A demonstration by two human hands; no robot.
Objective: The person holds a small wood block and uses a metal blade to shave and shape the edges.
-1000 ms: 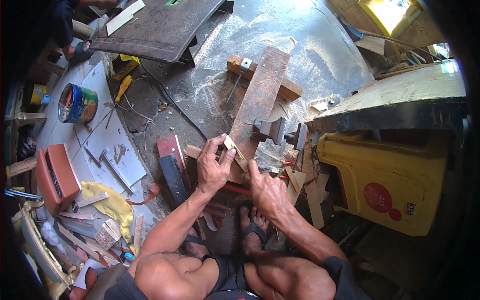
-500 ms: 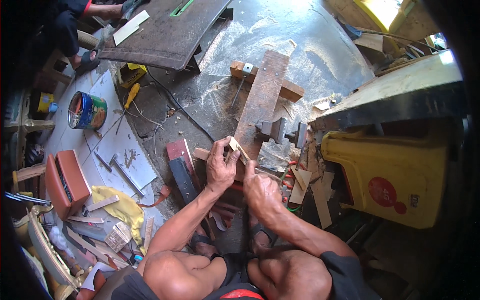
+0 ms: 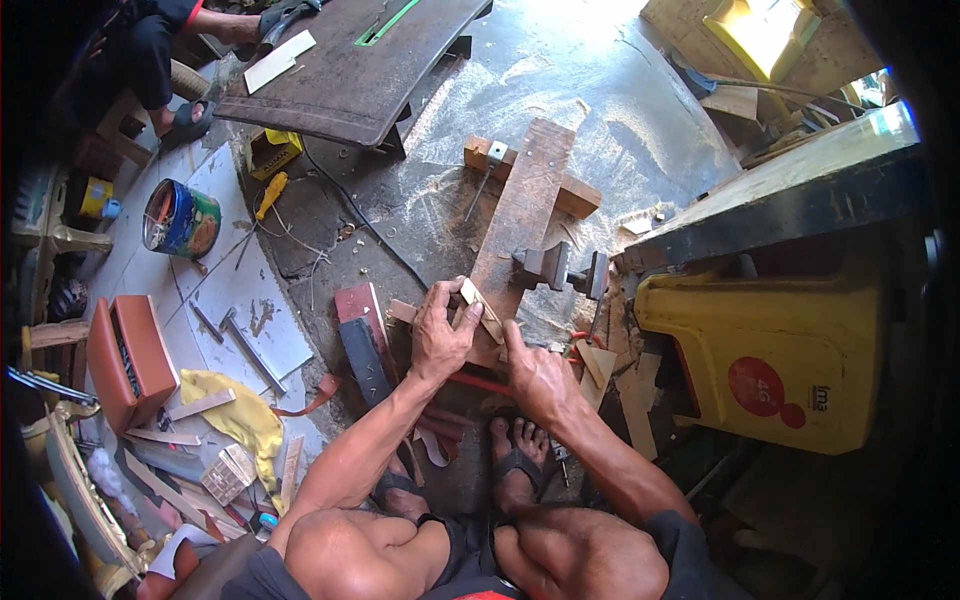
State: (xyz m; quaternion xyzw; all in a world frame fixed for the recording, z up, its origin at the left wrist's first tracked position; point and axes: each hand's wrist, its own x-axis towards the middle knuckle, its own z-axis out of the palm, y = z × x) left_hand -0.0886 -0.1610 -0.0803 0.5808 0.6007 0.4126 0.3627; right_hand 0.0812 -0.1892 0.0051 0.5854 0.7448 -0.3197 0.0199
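A small pale wood strip [image 3: 483,310] lies slantwise over the near end of a worn brown plank [image 3: 520,205]. My left hand [image 3: 441,335] pinches it from the left, thumb along its side. My right hand [image 3: 545,380] is just right of the strip's near end, index finger stretched toward it, the other fingers curled. What those curled fingers hold, if anything, is hidden. A dark metal clamp [image 3: 545,266] sits at the plank's right edge, beyond my right hand. Across the plank's far part runs a wooden crosspiece [image 3: 575,192].
A yellow plastic stool [image 3: 765,350] lies on its side at right. At left are a paint tin [image 3: 182,220], a hammer [image 3: 252,350], a yellow-handled screwdriver [image 3: 270,197], an orange-brown box [image 3: 132,362] and a yellow cloth [image 3: 235,415]. Another person's foot [image 3: 185,122] shows beyond, near a dark tabletop [image 3: 350,80].
My right hand has moved slightly right and toward me, off the strip's near end. My left hand keeps its pinch. The view has shifted a little, and my right foot now shows more.
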